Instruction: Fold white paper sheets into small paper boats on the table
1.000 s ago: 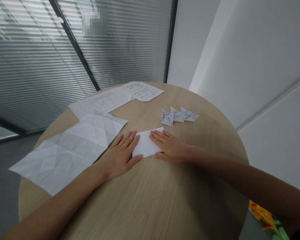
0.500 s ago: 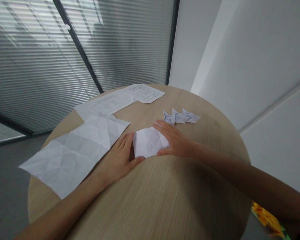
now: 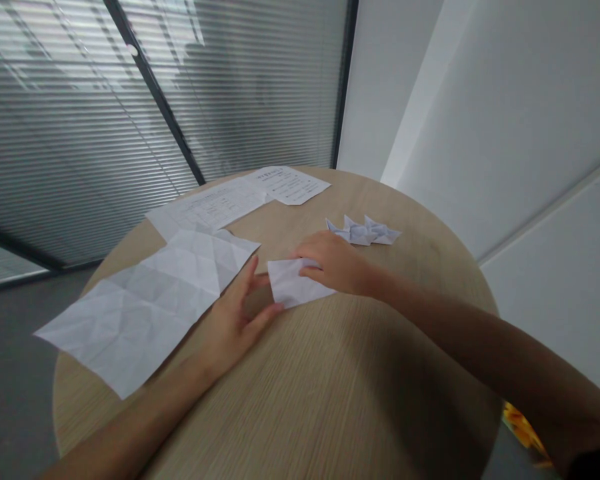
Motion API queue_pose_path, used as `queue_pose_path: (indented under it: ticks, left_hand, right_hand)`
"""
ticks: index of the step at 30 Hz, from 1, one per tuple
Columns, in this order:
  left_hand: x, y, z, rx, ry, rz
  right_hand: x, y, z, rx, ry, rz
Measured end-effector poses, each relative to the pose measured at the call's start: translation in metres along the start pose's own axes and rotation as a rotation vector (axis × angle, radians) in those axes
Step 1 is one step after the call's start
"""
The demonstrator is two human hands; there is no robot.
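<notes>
A small folded white paper (image 3: 291, 283) lies on the round wooden table (image 3: 300, 373) in front of me. My right hand (image 3: 333, 262) covers its far right part, thumb on the upper face and fingers curled over the far edge, closed on it. To the left is my left hand (image 3: 240, 317), fingers apart. The tip of its thumb is at the paper's near left corner, and whether it presses there I cannot tell. Just beyond my right hand stands a row of white folded-paper pieces (image 3: 363, 231) with pointed tips.
A large creased white sheet (image 3: 145, 300) spreads over the left side of the table. Behind it lie printed sheets (image 3: 293, 185) along the far edge. A window with blinds (image 3: 260, 87) and a white wall (image 3: 520, 100) stand close behind. Something orange (image 3: 523, 427) shows below the table at the lower right.
My right hand has moved from the paper's right end onto its far edge and curled. The left fingers have spread and come off the paper's left side. The paper shows a smoother face.
</notes>
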State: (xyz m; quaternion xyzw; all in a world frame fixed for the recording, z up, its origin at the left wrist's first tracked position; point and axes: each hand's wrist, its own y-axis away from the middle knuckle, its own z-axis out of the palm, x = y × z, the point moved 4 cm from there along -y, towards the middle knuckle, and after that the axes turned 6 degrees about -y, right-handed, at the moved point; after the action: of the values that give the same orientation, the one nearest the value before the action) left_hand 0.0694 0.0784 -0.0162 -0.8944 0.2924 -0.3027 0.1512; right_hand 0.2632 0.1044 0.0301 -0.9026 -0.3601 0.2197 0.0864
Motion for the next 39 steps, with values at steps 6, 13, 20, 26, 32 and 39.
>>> queue_pose_path:
  ticks: [6,13,20,26,32,39]
  left_hand:
    - [0.027,0.009,-0.004,0.071,-0.14,0.501]
    - [0.043,0.016,0.018,-0.071,-0.301,0.772]
    - [0.038,0.015,0.019,-0.109,-0.212,0.712]
    - [0.033,0.014,0.019,-0.097,-0.149,0.583]
    - [0.033,0.01,0.021,-0.132,-0.188,0.548]
    - [0.032,0.005,0.02,-0.248,-0.222,0.522]
  right_hand:
    - [-0.025,0.076,-0.001,0.3,0.059,-0.248]
    - [-0.01,0.122,0.032,0.142,-0.065,-0.24]
    - [0.001,0.122,0.037,0.107,-0.164,-0.076]
    - [0.014,0.107,0.04,0.172,-0.15,0.244]
    - [0.018,0.082,0.042,0.148,-0.149,0.362]
    - [0.021,0.072,0.044,0.092,0.036,0.298]
